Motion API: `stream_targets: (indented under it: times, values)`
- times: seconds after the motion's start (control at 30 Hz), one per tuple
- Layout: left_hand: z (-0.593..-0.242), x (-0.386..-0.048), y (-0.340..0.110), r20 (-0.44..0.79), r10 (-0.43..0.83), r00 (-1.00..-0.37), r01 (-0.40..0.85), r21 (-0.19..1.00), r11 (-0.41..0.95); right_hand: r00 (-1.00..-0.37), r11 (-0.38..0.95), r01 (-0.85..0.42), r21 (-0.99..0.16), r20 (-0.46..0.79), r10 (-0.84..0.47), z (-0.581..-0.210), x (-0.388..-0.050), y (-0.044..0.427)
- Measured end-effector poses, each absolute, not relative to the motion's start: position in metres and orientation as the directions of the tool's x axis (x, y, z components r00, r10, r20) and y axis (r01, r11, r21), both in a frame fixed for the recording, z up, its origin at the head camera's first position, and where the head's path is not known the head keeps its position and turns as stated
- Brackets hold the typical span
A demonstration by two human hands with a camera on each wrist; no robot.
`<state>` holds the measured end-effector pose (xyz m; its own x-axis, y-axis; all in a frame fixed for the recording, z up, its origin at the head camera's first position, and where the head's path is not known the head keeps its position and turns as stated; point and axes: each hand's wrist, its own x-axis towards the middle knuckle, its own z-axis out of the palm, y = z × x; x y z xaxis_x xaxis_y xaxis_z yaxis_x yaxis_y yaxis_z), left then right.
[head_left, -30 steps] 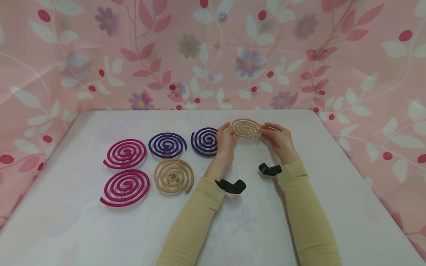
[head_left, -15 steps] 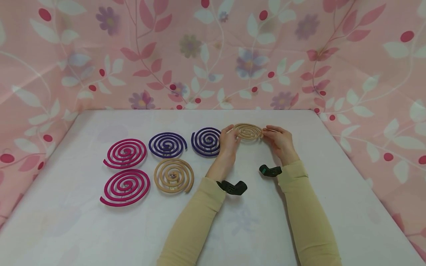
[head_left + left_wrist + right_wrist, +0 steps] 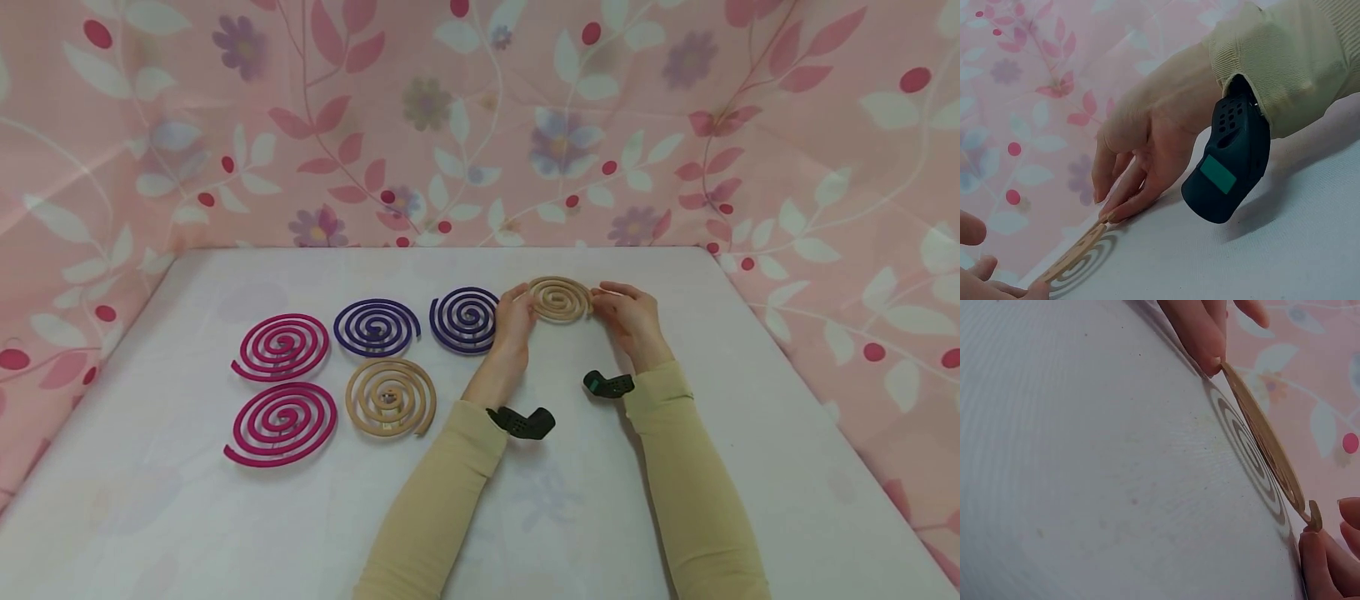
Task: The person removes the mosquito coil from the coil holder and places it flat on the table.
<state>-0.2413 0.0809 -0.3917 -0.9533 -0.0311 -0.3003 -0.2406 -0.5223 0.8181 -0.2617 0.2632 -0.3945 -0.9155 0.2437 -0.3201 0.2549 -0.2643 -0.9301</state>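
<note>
1. With the held tan coil [image 3: 557,298] taken as the clock's centre in the head view, the left sleeve [image 3: 442,492] reached in from 7 o'clock and the right sleeve [image 3: 690,483] from 5, both beige, over the white table [image 3: 172,533].
2. A black device sat at each wrist: the left device [image 3: 531,423] and the right device [image 3: 611,383].
3. The lower pink coil [image 3: 287,415] lay out past 8 o'clock, its tail toward its own 8.
4. The loose tan coil [image 3: 390,393] lay at 8 o'clock, nearer the centre; a small detail at its middle was too small to make out.
5. The upper pink coil [image 3: 285,342] lay farther out, near 9.
6. Also near 9, the first purple coil [image 3: 377,328] and the second purple coil [image 3: 470,316] lay apart, the second partly behind the left hand [image 3: 513,321].
7. That left hand pinched the held coil's rim at 9 o'clock. The right hand [image 3: 630,321] pinched it at 3, beside its hooked tail end.
8. The held coil was tilted over the table, its spiral shadow beneath; whether its edge touched could not be told.
9. Pink flowered cloth [image 3: 480,125] hung behind, at 12.
</note>
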Motion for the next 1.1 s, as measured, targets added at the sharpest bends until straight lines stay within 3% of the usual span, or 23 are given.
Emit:
stream_targets:
  times: [1.1]
  values:
    - [-0.3932, -0.2408, 0.0804, -0.289, -0.014, -0.957, -0.249, 0.849, -0.465, -0.913, -0.191, 0.241, -0.951, -0.29, 0.288, -0.3948, -0.2624, 0.261]
